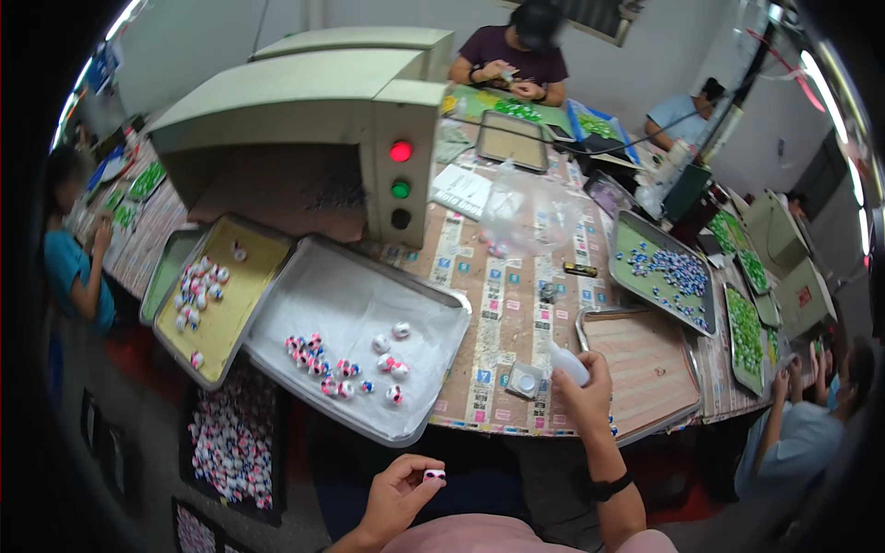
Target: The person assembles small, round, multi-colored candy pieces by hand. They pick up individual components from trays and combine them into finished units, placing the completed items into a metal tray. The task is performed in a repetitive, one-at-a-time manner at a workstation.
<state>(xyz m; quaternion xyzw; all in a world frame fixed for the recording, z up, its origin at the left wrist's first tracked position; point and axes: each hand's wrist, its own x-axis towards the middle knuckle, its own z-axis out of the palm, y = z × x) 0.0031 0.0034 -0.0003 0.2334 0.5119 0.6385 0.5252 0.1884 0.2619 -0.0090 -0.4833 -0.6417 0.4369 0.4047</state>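
Down at the near edge of the counter [461, 304], below the paper-lined tray, the left hand [396, 505] has a little white painted piece [434, 476] with pink and dark markings. Its fingers [419, 462] are closed up in a pinch, just wide enough for the piece. Over to the right, the right hand [587, 398] is wrapped around a white squeeze bottle [570, 365], fingers curled in snug, bottle tilted with its narrow end up and to the left. There's a black wristband [611, 486] on that arm.

Just left of the bottle sits a small square dish [524, 380] with something round and pale in it. Right next to that hand there's a metal tray with a brownish lining [645, 364].

The white paper-lined tray [323, 276] is up and left of the left hand, with a loose cluster of similar pieces [318, 359] on it. More of those white ones are in the yellow-lined tray [235, 304] beside it. Behind all that is a big beige machine [286, 101], red light and green button on the front, and across the counter a co-worker [512, 55] in a dark shirt has both hands up near small green parts [519, 111].
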